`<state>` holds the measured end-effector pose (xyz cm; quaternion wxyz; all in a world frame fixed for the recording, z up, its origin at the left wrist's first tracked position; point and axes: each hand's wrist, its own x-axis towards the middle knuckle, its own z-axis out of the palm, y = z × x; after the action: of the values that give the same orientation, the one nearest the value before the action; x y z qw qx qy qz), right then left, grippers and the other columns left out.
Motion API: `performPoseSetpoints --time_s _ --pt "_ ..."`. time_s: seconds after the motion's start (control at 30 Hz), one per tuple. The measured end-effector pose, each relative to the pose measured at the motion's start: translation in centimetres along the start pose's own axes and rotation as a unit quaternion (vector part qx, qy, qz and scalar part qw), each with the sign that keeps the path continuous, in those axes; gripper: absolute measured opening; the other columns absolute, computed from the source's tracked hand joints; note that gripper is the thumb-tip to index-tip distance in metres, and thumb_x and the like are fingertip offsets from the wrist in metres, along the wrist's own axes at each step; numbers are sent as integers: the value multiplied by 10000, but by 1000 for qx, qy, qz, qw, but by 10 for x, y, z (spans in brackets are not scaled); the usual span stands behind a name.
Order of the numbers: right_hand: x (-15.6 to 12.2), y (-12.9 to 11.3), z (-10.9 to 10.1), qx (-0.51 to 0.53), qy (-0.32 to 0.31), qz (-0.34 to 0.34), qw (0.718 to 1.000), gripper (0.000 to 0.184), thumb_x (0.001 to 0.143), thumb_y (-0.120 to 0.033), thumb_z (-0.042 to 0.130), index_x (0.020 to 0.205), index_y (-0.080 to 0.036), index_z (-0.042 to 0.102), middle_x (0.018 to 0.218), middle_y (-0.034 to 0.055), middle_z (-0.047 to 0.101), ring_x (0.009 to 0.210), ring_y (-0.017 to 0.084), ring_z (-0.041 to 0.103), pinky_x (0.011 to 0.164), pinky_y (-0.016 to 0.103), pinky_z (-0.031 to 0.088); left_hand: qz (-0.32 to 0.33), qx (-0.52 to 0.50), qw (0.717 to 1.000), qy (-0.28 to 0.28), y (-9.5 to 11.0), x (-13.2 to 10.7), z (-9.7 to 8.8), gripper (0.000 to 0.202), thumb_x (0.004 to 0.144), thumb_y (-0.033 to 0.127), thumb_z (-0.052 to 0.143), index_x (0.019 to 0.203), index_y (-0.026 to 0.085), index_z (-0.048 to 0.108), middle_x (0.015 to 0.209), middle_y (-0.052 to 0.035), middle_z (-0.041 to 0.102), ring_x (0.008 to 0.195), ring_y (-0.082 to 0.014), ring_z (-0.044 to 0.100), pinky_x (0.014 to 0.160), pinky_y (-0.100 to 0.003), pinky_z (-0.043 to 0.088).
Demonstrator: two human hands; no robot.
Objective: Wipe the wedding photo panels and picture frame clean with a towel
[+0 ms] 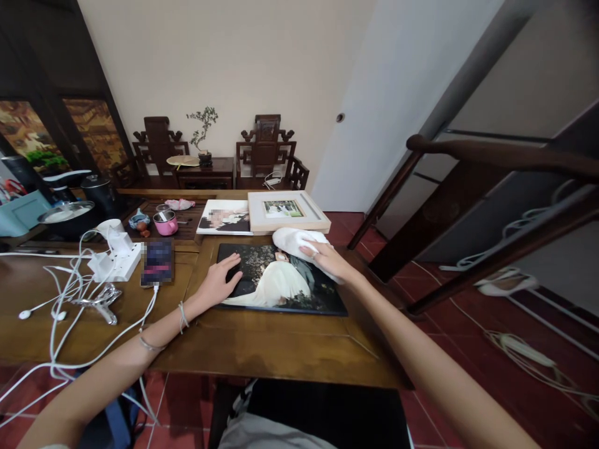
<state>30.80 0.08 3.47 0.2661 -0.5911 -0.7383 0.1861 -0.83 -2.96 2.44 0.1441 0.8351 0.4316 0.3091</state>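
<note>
A large dark photo print (pixel 281 284) with a figure in a long white dress lies flat on the wooden table (pixel 224 349). My left hand (pixel 221 279) rests at its left edge, fingers spread. In my right hand (pixel 322 257) is a white cloth (pixel 292 240), pressed on the upper right part of the photo and covering that corner. Just behind lie a pale framed photo (pixel 289 211) and a smaller photo panel (pixel 224 217), side by side.
Left on the table are a phone (pixel 157 263) on a cable, a white power strip (pixel 124 265), tangled white cables, a silver stand (pixel 100 302), a pink cup (pixel 165 222) and a lidded pot (pixel 65 215). A wooden chair (pixel 449 212) stands close at the right.
</note>
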Motion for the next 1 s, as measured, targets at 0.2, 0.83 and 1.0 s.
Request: performPoseSetpoints --time_s 0.2,0.83,1.0 --pt "-41 -12 2 -36 -40 -1 999 515 876 -532 392 1243 -209 552 1381 69 462 1369 321 172 1089 530 187 -13 5 1000 -8 -1 -1 1 420 870 350 475 1240 162 544 1380 -97 452 1279 -231 422 1067 -421 337" --pt "-34 -13 -13 -9 -66 -78 995 536 858 -590 372 1169 -226 612 1333 71 517 1310 332 329 1072 516 234 -18 49 998 -16 -7 1 4 442 919 290 347 1294 89 467 1401 -134 417 1337 -216 328 1101 -417 291" --pt "6 -7 -14 54 -43 -69 995 519 849 -561 408 1174 -212 612 1318 51 535 1235 316 435 1054 491 277 -13 46 999 -11 -10 0 6 444 910 268 358 1301 83 459 1406 -136 411 1337 -213 329 1107 -410 286"
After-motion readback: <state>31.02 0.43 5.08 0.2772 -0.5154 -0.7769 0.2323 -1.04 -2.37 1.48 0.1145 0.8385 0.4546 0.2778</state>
